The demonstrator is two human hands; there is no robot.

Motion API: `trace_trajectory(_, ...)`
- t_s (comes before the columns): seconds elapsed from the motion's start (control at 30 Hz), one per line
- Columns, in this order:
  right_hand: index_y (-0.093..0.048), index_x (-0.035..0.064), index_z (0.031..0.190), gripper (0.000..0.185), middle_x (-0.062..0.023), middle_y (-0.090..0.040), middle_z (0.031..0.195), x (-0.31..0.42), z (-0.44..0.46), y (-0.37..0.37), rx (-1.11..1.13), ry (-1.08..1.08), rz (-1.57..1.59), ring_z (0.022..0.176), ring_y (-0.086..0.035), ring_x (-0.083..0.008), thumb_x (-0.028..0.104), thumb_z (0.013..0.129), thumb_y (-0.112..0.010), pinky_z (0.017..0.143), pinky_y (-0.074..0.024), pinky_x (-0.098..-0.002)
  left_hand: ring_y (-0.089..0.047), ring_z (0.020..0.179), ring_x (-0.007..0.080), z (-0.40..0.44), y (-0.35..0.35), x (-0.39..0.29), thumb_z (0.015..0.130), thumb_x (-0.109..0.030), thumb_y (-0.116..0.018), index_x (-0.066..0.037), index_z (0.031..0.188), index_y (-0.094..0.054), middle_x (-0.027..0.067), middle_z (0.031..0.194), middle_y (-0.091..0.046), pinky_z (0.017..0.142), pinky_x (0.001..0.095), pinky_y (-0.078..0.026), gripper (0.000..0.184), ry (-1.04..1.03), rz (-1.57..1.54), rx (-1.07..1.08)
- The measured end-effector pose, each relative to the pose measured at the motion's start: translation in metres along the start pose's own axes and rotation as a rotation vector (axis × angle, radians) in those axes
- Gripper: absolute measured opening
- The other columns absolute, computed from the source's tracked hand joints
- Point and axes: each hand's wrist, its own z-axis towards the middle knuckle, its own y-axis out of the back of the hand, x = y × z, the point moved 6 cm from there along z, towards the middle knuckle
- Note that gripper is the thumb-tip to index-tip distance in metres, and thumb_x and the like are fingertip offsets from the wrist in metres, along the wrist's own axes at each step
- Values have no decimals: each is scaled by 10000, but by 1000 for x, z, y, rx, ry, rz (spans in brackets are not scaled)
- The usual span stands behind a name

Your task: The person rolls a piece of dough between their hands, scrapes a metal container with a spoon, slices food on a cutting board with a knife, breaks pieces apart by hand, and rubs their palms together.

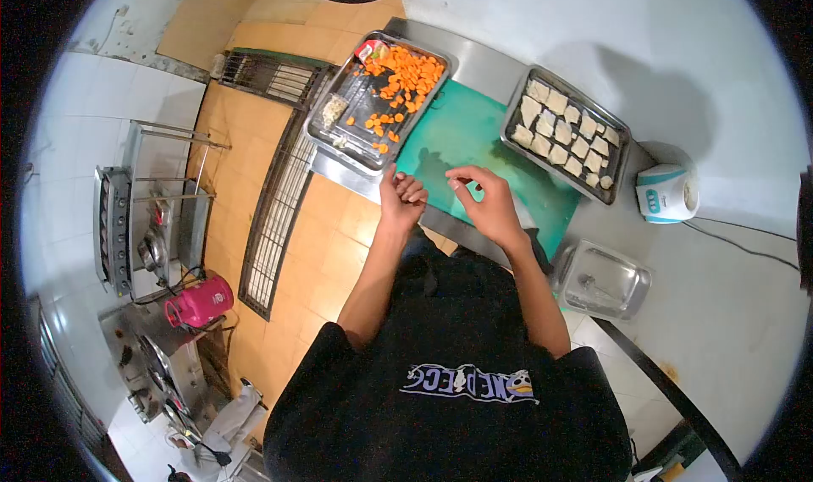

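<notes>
My left hand (pixel 402 196) is in front of my body, near the lower corner of a tray (pixel 326 147) of orange carrot pieces (pixel 411 74). Its fingers are curled in, and I cannot make out anything inside them. Over the front edge of the green cutting board (pixel 461 130), my right hand (pixel 489 204) has its thumb and forefinger bent close together; any small item between them is too small to tell. Pale flat pieces (pixel 540 124) lie in rows on a second tray (pixel 621 168) at the board's right. Chopped pale bits (pixel 333 109) lie in the carrot tray.
A white and teal appliance (pixel 665 192) with a cord stands right of the second tray. An empty metal pan (pixel 605 279) is at the lower right. Left are a floor grate (pixel 279 202), a pink gas cylinder (pixel 203 301) and a metal stand (pixel 195 219).
</notes>
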Motion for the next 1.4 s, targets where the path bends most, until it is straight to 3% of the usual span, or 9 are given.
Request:
trace_trajectory(0.23, -714, 47, 1073, 193, -160, -725, 1058, 1, 82, -110, 115, 85, -33, 992, -681, -350, 142, 911, -672, 892, -525, -439, -342, 518, 121, 15, 8, -140, 990, -264, -559, -122, 733, -482, -23, 602, -367, 499, 264, -354, 303, -126, -110, -120)
trace_trajectory(0.3, -718, 59, 1095, 194, -149, -732, 1057, -8, 113, -161, 186, 252, -184, 978, -688, -329, 119, 922, -654, 793, -536, -423, -378, 539, 121, 27, 12, -181, 994, -250, -557, -112, 767, -492, -25, 617, -383, 543, 267, -405, 273, -186, -51, -110)
trace_trajectory(0.53, -678, 84, 1135, 293, -127, -647, 1078, -43, 181, -260, 325, 206, -620, 1042, -643, -357, 117, 846, -708, 884, -545, -465, -471, 607, 114, 40, -2, -273, 1009, -194, -540, -94, 830, -548, -14, 678, -483, 608, 275, -456, 205, -177, -31, -24)
trace_trajectory(0.7, -671, 50, 860, 131, -138, -654, 931, -54, 185, -265, 196, 324, -601, 908, -653, -356, 159, 802, -716, 800, -545, -469, -505, 647, 124, 55, -4, -285, 997, -170, -566, -80, 870, -583, 2, 713, -518, 641, 274, -468, 157, -88, -67, 58)
trace_trajectory(0.9, -675, 26, 878, 148, -184, -683, 893, -43, 180, -242, 163, -55, -320, 877, -669, -383, 165, 827, -684, 779, -539, -491, -486, 658, 121, 67, -14, -263, 1004, -201, -551, -104, 881, -559, -9, 734, -508, 635, 280, -455, 157, -22, -25, -15)
trace_trajectory(1.13, -683, 35, 889, 161, -194, -699, 846, -53, 179, -248, 136, 10, -331, 814, -691, -379, 169, 806, -715, 767, -553, -467, -481, 664, 119, 71, -8, -246, 998, -183, -544, -102, 884, -560, -8, 740, -502, 646, 281, -450, 141, -25, -56, 19)
trace_trajectory(1.2, -690, 35, 905, 119, -135, -730, 838, -46, 180, -244, 127, -3, -372, 746, -733, -247, 111, 817, -717, 701, -572, -339, -481, 664, 120, 67, -8, -247, 998, -183, -543, -103, 881, -560, -8, 738, -502, 647, 284, -453, 143, -40, -68, 40)
trace_trajectory(1.33, -705, 32, 973, 132, -93, -742, 902, -66, 177, -248, 141, -69, -132, 816, -723, -178, 103, 862, -708, 747, -566, -311, -491, 668, 126, 61, -1, -253, 999, -193, -547, -107, 883, -568, -8, 743, -516, 660, 293, -466, 146, -84, -90, 66)
trace_trajectory(1.4, -720, 32, 1036, 167, -56, -728, 983, -79, 176, -249, 144, -124, 297, 908, -679, -133, 87, 879, -728, 832, -540, -295, -501, 677, 128, 59, 0, -252, 998, -196, -548, -107, 888, -573, -8, 752, -528, 667, 294, -469, 143, -83, -57, 44)
